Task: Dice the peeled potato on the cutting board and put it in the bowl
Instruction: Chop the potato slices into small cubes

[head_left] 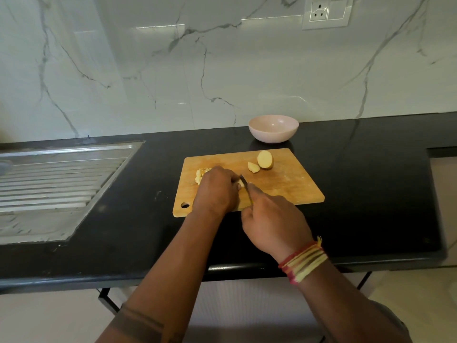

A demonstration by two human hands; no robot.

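On the rectangular wooden cutting board (284, 184), the left hand (216, 191) curls over pale potato pieces (200, 175) — the right hand (272, 224) grips a knife (244, 184); a smooth round bowl (273, 128) sits just behind.

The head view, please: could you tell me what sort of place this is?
Most likely a home kitchen. A steel sink drainboard is set into a black countertop, a marble-look backsplash carries a wall socket, and potato pieces lie on a wooden cutting board near a bowl.
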